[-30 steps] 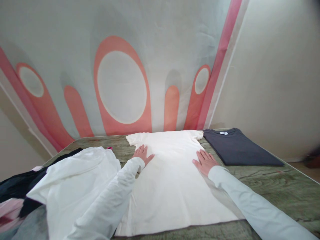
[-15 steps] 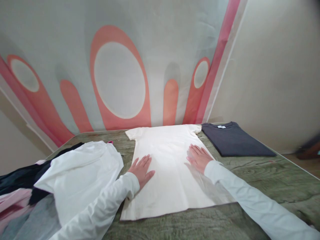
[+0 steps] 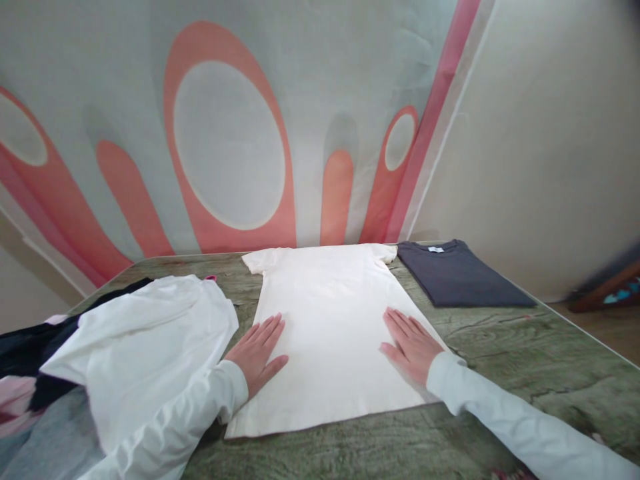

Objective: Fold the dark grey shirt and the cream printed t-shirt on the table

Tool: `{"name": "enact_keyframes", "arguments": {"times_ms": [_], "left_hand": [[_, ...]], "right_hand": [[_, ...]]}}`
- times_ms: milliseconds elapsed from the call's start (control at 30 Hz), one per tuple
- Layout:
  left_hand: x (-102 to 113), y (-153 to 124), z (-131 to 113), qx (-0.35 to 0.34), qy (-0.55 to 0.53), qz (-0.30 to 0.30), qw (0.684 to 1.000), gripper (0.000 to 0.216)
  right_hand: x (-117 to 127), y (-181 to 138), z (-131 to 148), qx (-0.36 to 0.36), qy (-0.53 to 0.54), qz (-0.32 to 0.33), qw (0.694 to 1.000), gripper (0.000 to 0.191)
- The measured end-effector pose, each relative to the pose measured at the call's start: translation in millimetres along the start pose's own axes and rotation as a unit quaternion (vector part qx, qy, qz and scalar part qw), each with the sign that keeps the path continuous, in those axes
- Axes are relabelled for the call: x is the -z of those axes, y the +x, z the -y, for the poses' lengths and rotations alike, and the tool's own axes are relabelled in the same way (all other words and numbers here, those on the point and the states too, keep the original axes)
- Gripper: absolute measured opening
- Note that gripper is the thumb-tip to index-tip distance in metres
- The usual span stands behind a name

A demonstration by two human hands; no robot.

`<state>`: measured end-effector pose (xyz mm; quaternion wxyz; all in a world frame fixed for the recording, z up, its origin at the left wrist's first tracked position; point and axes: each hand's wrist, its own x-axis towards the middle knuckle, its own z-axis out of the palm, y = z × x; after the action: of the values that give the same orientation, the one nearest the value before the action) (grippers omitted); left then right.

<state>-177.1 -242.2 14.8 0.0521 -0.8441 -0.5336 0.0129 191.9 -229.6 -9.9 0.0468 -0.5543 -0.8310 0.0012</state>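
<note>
A cream T-shirt (image 3: 330,333) lies spread flat on the table, its short sleeves at the far end and its hem toward me. My left hand (image 3: 257,353) rests palm down near the shirt's left edge, fingers extended and thumb apart. On the opposite side, my right hand (image 3: 410,343) lies flat near the right edge, its fingers pointing away and inward. Neither hand grips the fabric. Beyond the right hand sits a dark grey T-shirt (image 3: 465,277), neatly folded, with a white label at its collar.
Heaped at the left are a loose white garment (image 3: 150,340), a grey garment (image 3: 60,433), and black and pink clothes. The wood-patterned table (image 3: 520,360) backs onto a wall with a pink and orange printed hanging (image 3: 230,240). A dark object (image 3: 610,287) stands beyond the right edge.
Both hands have slid outward over the cream T-shirt, the right also toward me. The fabric looks smoother, and the whole view has shifted slightly.
</note>
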Motion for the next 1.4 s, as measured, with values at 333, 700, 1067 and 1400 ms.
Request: {"name": "enact_keyframes", "arguments": {"times_ms": [333,700,1067,1400], "left_hand": [[-2.5,-26.4,6.9,0.016,0.009,-0.033,0.999,0.064],[11.6,-65.2,9.7,-0.006,0.05,-0.018,0.999,0.062],[59.5,49.0,-42.7,-0.155,-0.062,0.061,0.984,0.048],[0.2,224.4,-188.0,-0.106,-0.138,0.02,0.985,0.076]], "right_hand": [[5.6,-33.4,-34.7,-0.054,-0.041,-0.037,0.997,0.052],[57.1,-61.9,-5.9,0.031,0.135,0.054,0.989,0.008],[71.6,40.0,-78.4,-0.045,0.221,0.079,0.971,0.023],[18.5,158.4,-117.8,-0.321,0.077,-0.073,0.941,0.043]]}}
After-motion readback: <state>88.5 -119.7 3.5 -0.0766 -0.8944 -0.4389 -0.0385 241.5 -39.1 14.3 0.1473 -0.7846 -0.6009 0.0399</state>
